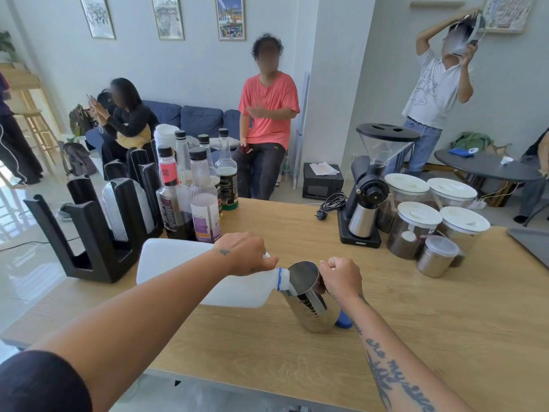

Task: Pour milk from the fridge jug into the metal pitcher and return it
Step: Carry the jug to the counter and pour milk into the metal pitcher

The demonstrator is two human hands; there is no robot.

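Note:
A white plastic milk jug (pixel 175 263) is tipped on its side above the wooden counter, its blue-ringed neck (pixel 283 279) resting at the rim of the metal pitcher (pixel 312 304). My left hand (pixel 243 252) grips the jug's handle near the neck. My right hand (pixel 341 276) grips the pitcher's handle and holds it tilted toward the jug. The pitcher's base touches the counter. A blue cap (pixel 344 320) lies on the counter just behind the pitcher, partly hidden by my right forearm. The milk stream itself is hidden inside the pitcher.
Several syrup bottles (pixel 202 200) and a black cup-and-lid rack (pixel 98 230) stand at the left. A black coffee grinder (pixel 368 200), lidded jars (pixel 416 227) and a small steel canister (pixel 436 257) stand at the right. Several people are beyond the wooden counter (pixel 297 367).

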